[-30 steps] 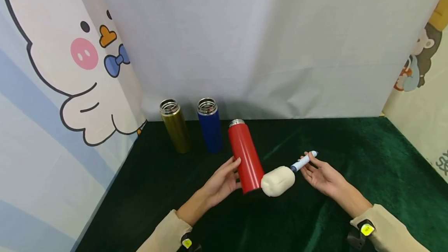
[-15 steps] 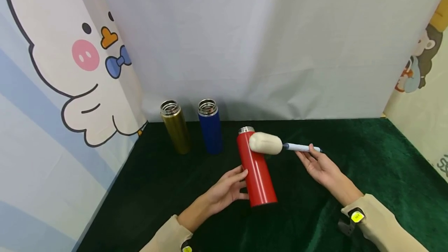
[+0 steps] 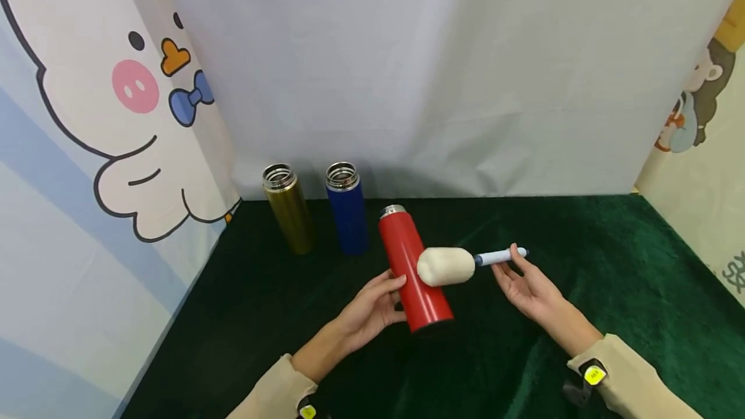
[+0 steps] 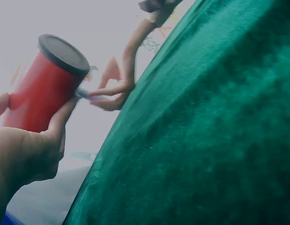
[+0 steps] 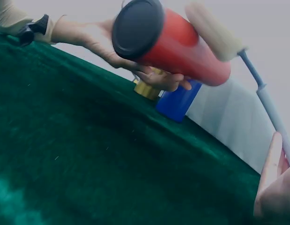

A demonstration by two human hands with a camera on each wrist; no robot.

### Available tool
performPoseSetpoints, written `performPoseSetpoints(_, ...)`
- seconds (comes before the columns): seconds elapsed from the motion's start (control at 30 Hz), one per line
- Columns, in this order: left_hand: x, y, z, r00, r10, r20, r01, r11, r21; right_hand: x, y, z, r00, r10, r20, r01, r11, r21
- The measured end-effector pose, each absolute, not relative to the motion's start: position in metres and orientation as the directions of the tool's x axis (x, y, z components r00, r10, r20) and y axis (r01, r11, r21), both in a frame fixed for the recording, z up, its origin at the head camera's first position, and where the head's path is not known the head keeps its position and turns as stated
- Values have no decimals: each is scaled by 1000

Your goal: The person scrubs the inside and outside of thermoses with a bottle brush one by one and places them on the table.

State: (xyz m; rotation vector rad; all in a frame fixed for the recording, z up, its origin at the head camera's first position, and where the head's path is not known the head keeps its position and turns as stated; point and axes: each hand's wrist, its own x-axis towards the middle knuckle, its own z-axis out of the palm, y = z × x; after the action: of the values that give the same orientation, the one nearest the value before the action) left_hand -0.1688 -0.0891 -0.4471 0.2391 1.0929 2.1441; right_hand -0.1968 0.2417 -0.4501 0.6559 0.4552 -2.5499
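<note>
My left hand (image 3: 369, 312) grips a red thermos bottle (image 3: 410, 264) around its lower body, tilted and raised off the cloth. Its metal neck points up and away, and the dark base (image 4: 65, 52) shows in the left wrist view. The right hand (image 3: 538, 290) pinches the pale handle (image 3: 497, 257) of a sponge bottle brush. That brush's cream sponge head (image 3: 447, 266) lies across the front of the red bottle's side in the head view; in the right wrist view the sponge (image 5: 215, 30) appears against or very near the bottle wall.
A gold bottle (image 3: 289, 215) and a blue bottle (image 3: 347, 215), both lidless, stand upright at the back left. Dark green velvet cloth (image 3: 640, 264) covers the table. Behind rises a pale curtain (image 3: 524, 70), and printed panels flank both sides.
The brush first rose from beside the bottle's base to near its neck, then came down to mid-body. The red bottle shifted right and down, then slightly back left and up.
</note>
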Motion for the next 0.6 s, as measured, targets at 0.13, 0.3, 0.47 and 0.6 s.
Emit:
performPoseSetpoints(0.13, -171, -90, -445, -752, 647, -127, -498, -431, 752, -187, 246, -457, -763, -361, -536, 545, -805, -235)
performPoseSetpoints(0.3, -172, -88, -443, -742, 659, -123, -515, -444, 733, -179, 250, -462, -759, -347, -551, 553, -790, -265)
performPoseSetpoints(0.47, -172, -87, -443, -734, 665, -140, -517, -413, 750, -179, 252, -461, -779, -342, -526, 551, -773, -313)
performPoseSetpoints(0.6, -173, -88, -444, -708, 688, -159, -515, -349, 783, -188, 248, -456, -777, -345, -527, 542, -792, -280)
